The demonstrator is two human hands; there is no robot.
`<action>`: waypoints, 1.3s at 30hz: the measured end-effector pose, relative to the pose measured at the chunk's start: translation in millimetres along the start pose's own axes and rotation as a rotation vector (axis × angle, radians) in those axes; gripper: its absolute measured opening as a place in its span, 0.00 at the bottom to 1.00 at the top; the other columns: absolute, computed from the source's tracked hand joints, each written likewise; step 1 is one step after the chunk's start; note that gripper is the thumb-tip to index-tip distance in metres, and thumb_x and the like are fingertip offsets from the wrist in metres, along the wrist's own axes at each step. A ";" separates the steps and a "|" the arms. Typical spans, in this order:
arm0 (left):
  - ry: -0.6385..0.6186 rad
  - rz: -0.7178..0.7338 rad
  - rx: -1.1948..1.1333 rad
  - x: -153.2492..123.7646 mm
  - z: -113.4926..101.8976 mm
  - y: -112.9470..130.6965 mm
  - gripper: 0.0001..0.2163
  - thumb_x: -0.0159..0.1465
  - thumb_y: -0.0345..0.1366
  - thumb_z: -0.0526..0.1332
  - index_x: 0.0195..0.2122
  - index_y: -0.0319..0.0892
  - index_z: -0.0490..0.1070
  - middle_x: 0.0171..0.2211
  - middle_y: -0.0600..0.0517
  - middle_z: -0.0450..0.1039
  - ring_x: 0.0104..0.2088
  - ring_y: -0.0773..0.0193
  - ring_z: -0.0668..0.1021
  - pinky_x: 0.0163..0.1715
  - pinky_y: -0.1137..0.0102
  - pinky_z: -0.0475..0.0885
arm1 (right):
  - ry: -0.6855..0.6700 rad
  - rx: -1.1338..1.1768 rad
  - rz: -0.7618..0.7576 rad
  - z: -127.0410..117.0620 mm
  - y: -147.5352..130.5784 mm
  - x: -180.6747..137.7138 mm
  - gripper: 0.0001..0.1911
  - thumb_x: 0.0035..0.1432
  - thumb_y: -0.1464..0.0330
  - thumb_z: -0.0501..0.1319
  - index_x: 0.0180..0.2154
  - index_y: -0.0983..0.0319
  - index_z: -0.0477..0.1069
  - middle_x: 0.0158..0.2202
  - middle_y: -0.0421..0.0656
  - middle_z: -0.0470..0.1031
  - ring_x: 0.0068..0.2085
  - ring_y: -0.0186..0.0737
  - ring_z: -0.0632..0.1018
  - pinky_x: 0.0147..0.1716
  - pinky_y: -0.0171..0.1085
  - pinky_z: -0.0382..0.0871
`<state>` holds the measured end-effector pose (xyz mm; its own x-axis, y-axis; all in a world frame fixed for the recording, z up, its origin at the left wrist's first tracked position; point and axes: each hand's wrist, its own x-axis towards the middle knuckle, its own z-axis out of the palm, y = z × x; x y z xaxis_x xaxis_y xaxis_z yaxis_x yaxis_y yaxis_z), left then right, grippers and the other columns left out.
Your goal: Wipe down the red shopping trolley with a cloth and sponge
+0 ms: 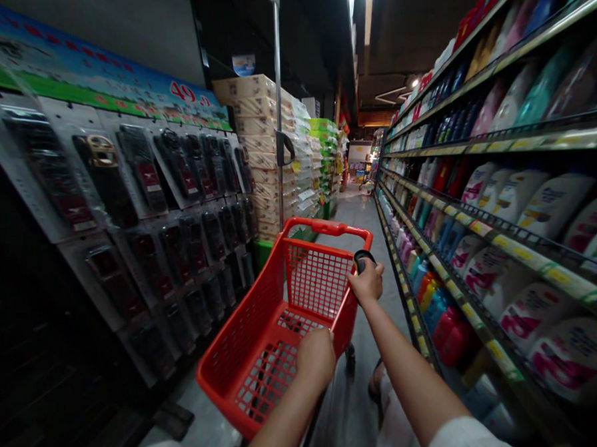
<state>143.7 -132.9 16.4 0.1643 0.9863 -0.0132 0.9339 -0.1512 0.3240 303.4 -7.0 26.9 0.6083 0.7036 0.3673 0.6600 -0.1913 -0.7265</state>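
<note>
A red plastic shopping cart with a lattice basket stands in front of me, turned at an angle. Its basket holds nothing that I can see. My left hand is closed on the cart's near side rim, its fingertips hidden from view. My right hand is closed around a dark rounded object with a thin yellow edge, beside the cart's far right corner. Most of that object is covered by the fingers, so its kind does not show. The cart's red handle bar is beyond both hands.
Shelves of shampoo-like bottles line the right side. On the left hangs a rack of packaged belts under a price sign. Stacked packs and a metal pole stand behind the cart. A grey aisle floor runs ahead.
</note>
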 end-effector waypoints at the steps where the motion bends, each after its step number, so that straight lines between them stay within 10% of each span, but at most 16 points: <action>1: 0.000 0.021 -0.032 1.7 -1.0 -2.2 0.18 0.70 0.33 0.46 0.41 0.38 0.77 0.41 0.41 0.79 0.44 0.55 0.80 0.44 0.65 0.71 | -0.023 -0.014 -0.013 1.9 0.7 -0.2 0.26 0.48 0.63 0.66 0.51 0.55 0.71 0.54 0.48 0.62 0.41 0.41 0.77 0.40 0.39 0.70; 15: 0.608 -0.224 0.138 102.6 -60.7 -96.9 0.31 0.63 0.33 0.57 0.66 0.28 0.52 0.66 0.27 0.54 0.68 0.42 0.55 0.63 0.49 0.56 | -0.184 0.025 -0.250 -3.0 34.7 15.1 0.17 0.55 0.64 0.62 0.47 0.58 0.73 0.44 0.43 0.69 0.40 0.39 0.75 0.37 0.35 0.66; 22: 0.428 -0.521 -0.147 122.2 -74.3 -99.5 0.20 0.66 0.30 0.51 0.59 0.29 0.56 0.50 0.30 0.73 0.46 0.47 0.80 0.41 0.60 0.75 | -0.201 -0.003 -0.320 -5.8 41.8 17.3 0.15 0.54 0.66 0.61 0.45 0.57 0.74 0.42 0.42 0.69 0.40 0.38 0.74 0.35 0.34 0.64; 32: 0.416 -0.497 -0.085 84.8 -76.6 -109.9 0.14 0.66 0.28 0.50 0.53 0.32 0.58 0.46 0.34 0.75 0.43 0.51 0.81 0.37 0.64 0.74 | -0.330 -0.161 -0.368 -29.0 24.4 12.6 0.17 0.54 0.61 0.64 0.46 0.55 0.75 0.42 0.42 0.70 0.38 0.38 0.75 0.33 0.33 0.62; 39: 0.389 -0.490 -0.071 82.5 -81.1 -118.0 0.15 0.66 0.27 0.49 0.54 0.34 0.57 0.47 0.36 0.75 0.44 0.51 0.81 0.37 0.66 0.73 | -0.243 -0.155 -0.563 -19.1 -44.8 23.5 0.25 0.62 0.56 0.59 0.58 0.55 0.65 0.51 0.48 0.68 0.43 0.42 0.76 0.38 0.37 0.67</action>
<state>21.3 -28.4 53.8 -0.4175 0.8936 0.1649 0.8459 0.3159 0.4298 296.5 5.0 79.2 0.0436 0.8574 0.5129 0.9169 0.1695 -0.3612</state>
